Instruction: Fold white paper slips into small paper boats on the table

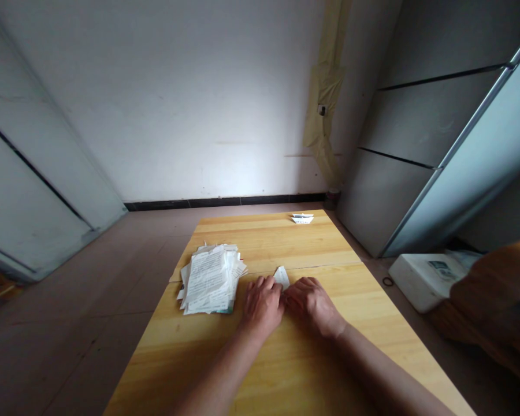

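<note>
Between my two hands a small piece of folded paper [281, 276] shows a pointed tip over the wooden table [312, 370]. My left hand [263, 303] is closed on its left side, fingers curled down. From the right, my right hand [312, 303] grips it with bent fingers, close against the left. Both hands cover the paper's lower part. To the left of my left hand lies an untidy stack of printed paper sheets [210, 280]. Near the table's far edge sits a folded paper boat [302, 219].
A pale wall [199, 115] with a dark baseboard [216, 202] stands beyond the table. On the right are a grey cabinet [390, 156] and a white box [418, 280] on the floor. Another pale panelled door or cabinet [34, 173] is at left.
</note>
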Demonstrator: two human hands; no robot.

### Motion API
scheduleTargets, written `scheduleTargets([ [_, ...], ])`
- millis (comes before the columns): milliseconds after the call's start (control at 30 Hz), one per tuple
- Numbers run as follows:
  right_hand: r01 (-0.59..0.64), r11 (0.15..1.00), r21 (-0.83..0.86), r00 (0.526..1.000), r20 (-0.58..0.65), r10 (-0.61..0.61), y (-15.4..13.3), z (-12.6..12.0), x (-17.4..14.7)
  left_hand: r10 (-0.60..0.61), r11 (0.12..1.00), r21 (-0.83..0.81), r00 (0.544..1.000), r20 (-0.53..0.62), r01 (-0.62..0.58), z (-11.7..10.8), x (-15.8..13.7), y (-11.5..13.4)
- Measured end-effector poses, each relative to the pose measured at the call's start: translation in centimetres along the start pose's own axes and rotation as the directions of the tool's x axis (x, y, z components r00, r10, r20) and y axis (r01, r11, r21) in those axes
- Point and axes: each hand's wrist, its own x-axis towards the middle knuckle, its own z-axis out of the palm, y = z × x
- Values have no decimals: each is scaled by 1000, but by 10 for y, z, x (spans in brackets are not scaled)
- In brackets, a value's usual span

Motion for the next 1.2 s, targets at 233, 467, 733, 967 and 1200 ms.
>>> scheduleTargets([
  [233, -4, 1000, 14, 1000, 31, 3, 35, -1, 25, 0, 1000, -30, 1000, -9, 0, -4, -7, 3],
  [467, 19, 999, 27, 1000, -6, -19, 34, 13, 19, 78, 996, -51, 997, -27, -80, -8, -4, -19],
  [733, 71, 997, -15, 996, -46, -72, 32, 10, 3, 132, 986, -110, 991, 27, -128, -4, 0, -27],
  [967, 100, 994, 48, 994, -49, -97, 41, 11, 2, 121, 960, -248, 992, -45, -128, 6, -1, -37],
  [1200, 95, 995, 39, 993, -80, -92, 44, 14, 5, 133, 962, -231, 989, -58, -143, 6, 0, -37],
])
